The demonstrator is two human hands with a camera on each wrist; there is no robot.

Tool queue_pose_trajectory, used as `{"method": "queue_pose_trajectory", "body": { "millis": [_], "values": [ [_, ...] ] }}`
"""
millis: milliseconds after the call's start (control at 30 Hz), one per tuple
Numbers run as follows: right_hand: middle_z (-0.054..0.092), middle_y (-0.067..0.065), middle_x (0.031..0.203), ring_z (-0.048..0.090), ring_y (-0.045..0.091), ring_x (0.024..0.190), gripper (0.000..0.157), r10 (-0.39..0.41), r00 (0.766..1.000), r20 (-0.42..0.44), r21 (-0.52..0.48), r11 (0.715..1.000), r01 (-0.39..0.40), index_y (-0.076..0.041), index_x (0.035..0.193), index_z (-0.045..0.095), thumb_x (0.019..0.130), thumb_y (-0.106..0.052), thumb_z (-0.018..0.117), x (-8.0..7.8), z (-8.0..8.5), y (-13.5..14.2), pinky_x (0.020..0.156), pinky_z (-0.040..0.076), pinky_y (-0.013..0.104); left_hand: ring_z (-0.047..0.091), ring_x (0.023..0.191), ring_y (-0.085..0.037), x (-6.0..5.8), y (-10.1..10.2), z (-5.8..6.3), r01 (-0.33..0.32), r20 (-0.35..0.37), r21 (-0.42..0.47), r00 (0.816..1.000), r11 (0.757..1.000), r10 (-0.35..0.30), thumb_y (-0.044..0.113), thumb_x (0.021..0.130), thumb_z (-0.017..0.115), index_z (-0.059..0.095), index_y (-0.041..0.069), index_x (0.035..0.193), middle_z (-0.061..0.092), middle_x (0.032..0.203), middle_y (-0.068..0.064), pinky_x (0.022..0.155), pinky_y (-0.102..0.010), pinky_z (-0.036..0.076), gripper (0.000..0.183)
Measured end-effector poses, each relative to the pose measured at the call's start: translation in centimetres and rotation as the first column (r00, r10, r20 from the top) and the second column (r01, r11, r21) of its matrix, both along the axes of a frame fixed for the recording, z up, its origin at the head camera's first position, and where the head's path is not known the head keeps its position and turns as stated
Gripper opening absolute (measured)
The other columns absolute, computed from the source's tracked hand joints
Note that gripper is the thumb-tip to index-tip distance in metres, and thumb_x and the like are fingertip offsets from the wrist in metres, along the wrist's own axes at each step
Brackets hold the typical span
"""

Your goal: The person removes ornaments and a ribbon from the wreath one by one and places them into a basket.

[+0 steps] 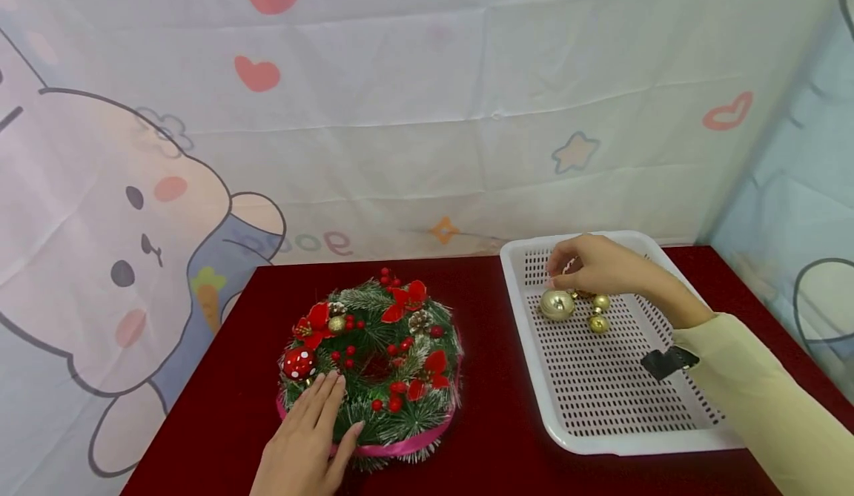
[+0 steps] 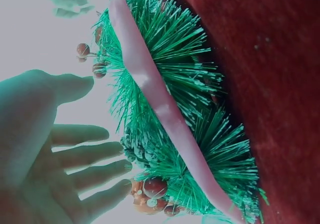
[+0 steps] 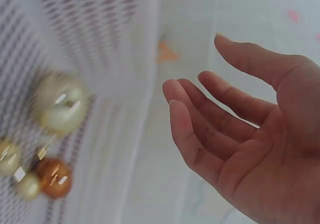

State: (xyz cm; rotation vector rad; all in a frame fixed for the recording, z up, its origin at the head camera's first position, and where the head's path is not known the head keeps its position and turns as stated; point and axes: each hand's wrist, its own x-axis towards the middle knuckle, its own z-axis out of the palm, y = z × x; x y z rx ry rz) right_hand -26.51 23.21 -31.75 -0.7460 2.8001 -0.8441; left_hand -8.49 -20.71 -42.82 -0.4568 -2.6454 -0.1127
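A round green Christmas wreath (image 1: pixel 385 334) with red flowers, berries, pinecones and a pink ribbon (image 2: pixel 156 96) around its side lies at the left of the table. My left hand (image 1: pixel 303 433) is at its near left edge, fingers straight over the greenery, by a red white-dotted ornament (image 1: pixel 299 362). Over a white basket (image 1: pixel 523 318) my right hand (image 1: pixel 600 262) bends its fingers loosely above a large pale gold ball (image 1: pixel 557 305). In the right wrist view nothing is between those fingers. Small gold balls (image 1: pixel 598 323) and a copper-coloured ball (image 3: pixel 54 177) lie close by.
A dark red cloth (image 1: pixel 483 377) covers the table, showing between wreath and basket. Behind it hangs a pale printed curtain (image 1: pixel 427 147). The basket has raised, slotted walls. A black strap piece (image 1: pixel 669 362) hangs at my right sleeve.
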Motion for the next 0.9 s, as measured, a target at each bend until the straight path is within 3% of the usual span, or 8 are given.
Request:
{"method": "queue_pose_trajectory", "body": {
  "millis": [133,233,400,633,733,900],
  "values": [
    [0.079,0.006,0.108,0.075,0.022,0.101,0.02,0.024,1.0,0.008,-0.039,0.999,-0.024,-0.008,0.107,0.077,0.097,-0.026,0.077,-0.3,1.5,-2.6,0.089,0.062,0.04,0.072,0.12,-0.037,0.0,-0.2,0.1,-0.007,-0.144,0.072,0.989,0.997,0.017,0.031,0.082,0.087,0.069,0.0,0.136,0.073,0.134,-0.017,0.094,-0.052,0.064,0.064],
    [0.08,0.005,0.107,0.077,0.023,0.104,0.023,0.053,0.998,0.02,-0.081,0.995,-0.051,-0.01,0.109,0.078,0.098,-0.03,0.075,-0.9,2.5,-4.5,0.092,0.063,0.042,0.075,0.105,-0.037,0.2,-0.3,0.3,-0.037,-0.178,0.145,0.982,0.989,0.063,0.026,0.081,0.088,0.071,0.002,0.132,0.075,0.124,-0.018,0.081,-0.054,0.066,0.059],
    [0.08,0.006,0.101,0.075,0.019,0.095,0.024,0.078,0.995,0.068,-0.147,0.987,-0.067,-0.008,0.114,0.076,0.101,-0.028,0.07,-2.0,3.6,-7.4,0.083,0.063,0.035,0.073,0.088,-0.032,0.7,-0.2,0.5,-0.147,-0.129,0.254,0.974,0.956,0.184,0.024,0.083,0.088,0.074,0.004,0.123,0.073,0.111,-0.017,0.058,-0.047,0.062,0.047],
    [0.08,0.008,0.101,0.075,0.018,0.089,0.028,0.105,0.986,0.128,-0.232,0.97,-0.073,-0.007,0.12,0.075,0.102,-0.027,0.07,-3.1,3.6,-10.7,0.082,0.065,0.033,0.066,0.075,-0.022,1.3,-0.6,0.1,-0.291,-0.021,0.367,0.947,0.884,0.32,0.022,0.088,0.086,0.073,0.01,0.104,0.07,0.099,-0.01,0.054,-0.037,0.055,0.025],
    [0.079,0.009,0.102,0.075,0.018,0.091,0.03,0.113,0.98,0.163,-0.265,0.962,-0.067,-0.006,0.122,0.074,0.102,-0.028,0.07,-3.7,3.5,-11.9,0.085,0.066,0.035,0.065,0.073,-0.021,1.5,-0.7,0.1,-0.39,0.084,0.409,0.916,0.825,0.391,0.026,0.091,0.083,0.068,0.008,0.102,0.069,0.096,-0.01,0.057,-0.036,0.056,0.025],
    [0.078,0.013,0.111,0.076,0.02,0.095,0.034,0.122,0.966,0.229,-0.326,0.945,-0.043,-0.002,0.126,0.072,0.103,-0.026,0.069,-4.4,3.2,-13.7,0.087,0.067,0.035,0.07,0.083,-0.03,1.6,-0.9,0.2,-0.584,0.367,0.488,0.811,0.648,0.455,0.037,0.1,0.071,0.052,0.0,0.126,0.065,0.111,-0.021,0.069,-0.047,0.063,0.049]
  ]
}}
